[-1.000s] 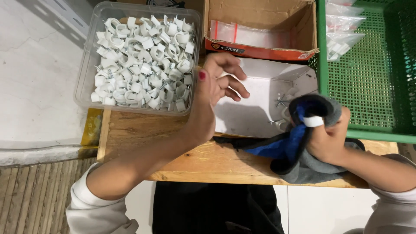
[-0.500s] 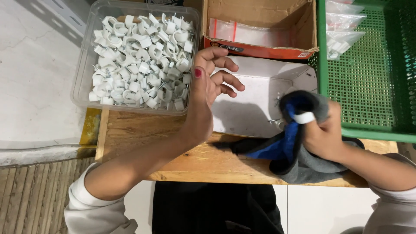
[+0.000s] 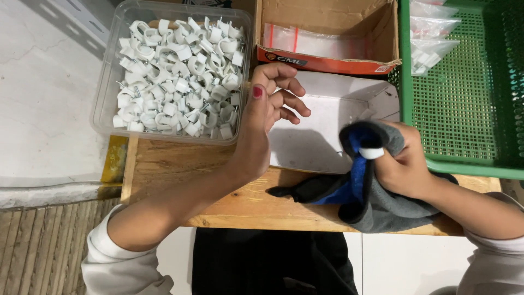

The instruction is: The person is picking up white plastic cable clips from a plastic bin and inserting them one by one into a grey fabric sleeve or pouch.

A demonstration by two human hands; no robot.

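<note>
Two hands work over a wooden bench (image 3: pixel 229 205): your left hand (image 3: pixel 267 109) hovers with its fingers (image 3: pixel 292 101) loosely curled and holding nothing, just right of the clear tub (image 3: pixel 106 87) heaped with white cable clips (image 3: pixel 174 76), a placement that seems to keep the stock close to the fingertips. Your right hand (image 3: pixel 404 161) is closed on a grey and blue cloth (image 3: pixel 355 191), pinching a single white clip (image 3: pixel 371 153) against the fabric at the thumb, probably so it cannot slip. Beyond your fingers lie a white tray (image 3: pixel 322 136), a cardboard box (image 3: pixel 327 33) and, to their right, a green basket (image 3: pixel 464 109) with small clear bags.
</note>
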